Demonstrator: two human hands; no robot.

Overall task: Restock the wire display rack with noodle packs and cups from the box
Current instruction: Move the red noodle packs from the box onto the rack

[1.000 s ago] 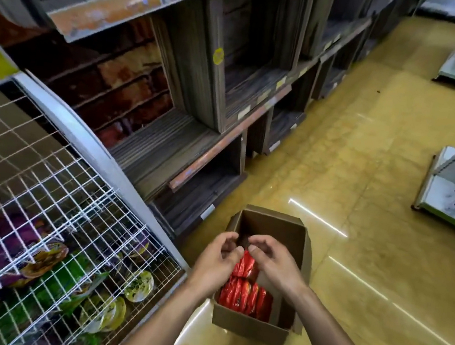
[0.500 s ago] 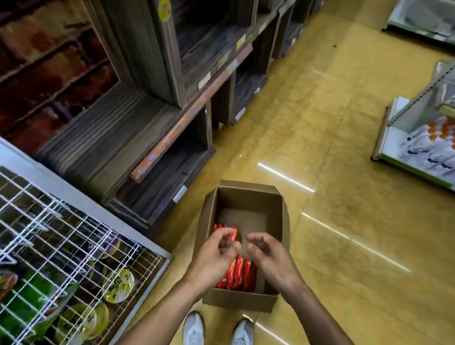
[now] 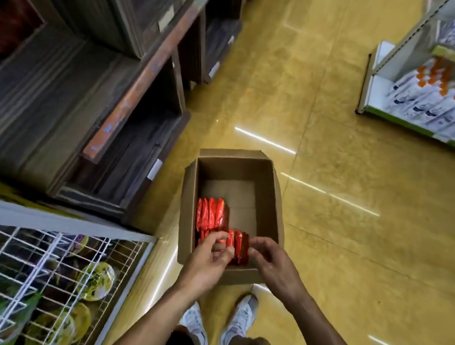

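Note:
An open cardboard box stands on the yellow floor in front of my feet. Red noodle packs stand on edge along its left side and near end. My left hand reaches into the near end with fingers curled on the red packs. My right hand is beside it, fingers bent toward the right edge of the same packs. The white wire display rack fills the lower left, with noodle cups and green packs behind its wires.
Dark wooden shelving runs along the left, close to the box. A white shelf unit with bottles stands at the upper right. Open yellow floor lies to the right of the box. My white shoes are just behind the box.
The camera has tilted further down and right, bringing the box nearer the centre. Both hands have dropped to the near end of the box, onto the red packs.

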